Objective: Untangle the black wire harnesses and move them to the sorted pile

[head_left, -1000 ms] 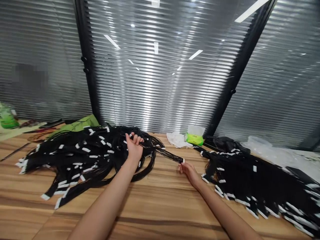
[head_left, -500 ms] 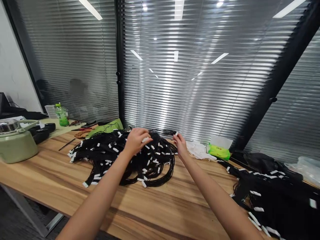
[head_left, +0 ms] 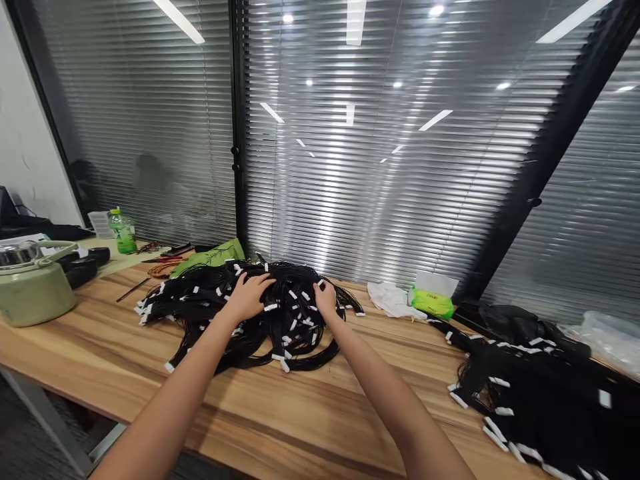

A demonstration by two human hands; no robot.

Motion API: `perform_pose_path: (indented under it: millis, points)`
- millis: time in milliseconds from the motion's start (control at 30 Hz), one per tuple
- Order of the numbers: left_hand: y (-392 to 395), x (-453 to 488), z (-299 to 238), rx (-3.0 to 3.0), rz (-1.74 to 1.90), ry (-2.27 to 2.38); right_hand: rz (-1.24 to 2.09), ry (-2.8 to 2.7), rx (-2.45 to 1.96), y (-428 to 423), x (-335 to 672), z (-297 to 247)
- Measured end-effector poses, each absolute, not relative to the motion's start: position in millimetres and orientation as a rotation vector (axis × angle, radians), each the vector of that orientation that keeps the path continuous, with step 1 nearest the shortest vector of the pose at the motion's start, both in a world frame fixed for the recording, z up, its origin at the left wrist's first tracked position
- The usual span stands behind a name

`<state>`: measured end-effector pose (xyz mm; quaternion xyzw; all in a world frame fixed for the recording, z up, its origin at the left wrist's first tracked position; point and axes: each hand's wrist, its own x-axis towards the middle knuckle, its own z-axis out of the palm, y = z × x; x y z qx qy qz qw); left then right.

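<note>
A tangled heap of thin black cords with small white tags (head_left: 295,327) lies on the wooden table (head_left: 300,413). My left hand (head_left: 247,298) rests on top of the heap, fingers spread among the strands. My right hand (head_left: 325,299) is pressed into the heap a little further right, its fingertips hidden among the cords. I cannot tell whether that hand grips any strands. A second, larger mass of black tagged cords (head_left: 530,393) lies at the right end of the table, apart from both hands.
A sage-green kettle (head_left: 35,293) and a green bottle (head_left: 123,231) stand at the left, with a green bag (head_left: 210,255) behind the heap. A white cloth (head_left: 393,300) and a green packet (head_left: 433,304) sit further right. Glass walls with blinds back the table.
Both hands have come down onto the heap, and the right hand no longer holds a tagged strand up. The view has swung left and widened, and the heap looks more gathered.
</note>
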<state>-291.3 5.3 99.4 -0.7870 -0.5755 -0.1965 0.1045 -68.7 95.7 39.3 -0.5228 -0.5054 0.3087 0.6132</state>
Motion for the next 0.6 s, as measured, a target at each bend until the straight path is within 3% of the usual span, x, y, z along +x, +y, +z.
perform_pose_path:
  millis: [167,367,600]
  points:
    - [-2,-276,124,-2.183,-0.727,-1.852,0.680,-1.238,-1.087,58,-28,39]
    - [-5,-189,145,-2.458,-1.006,-1.472,0.752,-1.594,-0.975,-13,33,24]
    - [-22,-37,89,-2.854,-0.533,-1.298,0.865,-1.481,-1.088,-39,101,-6]
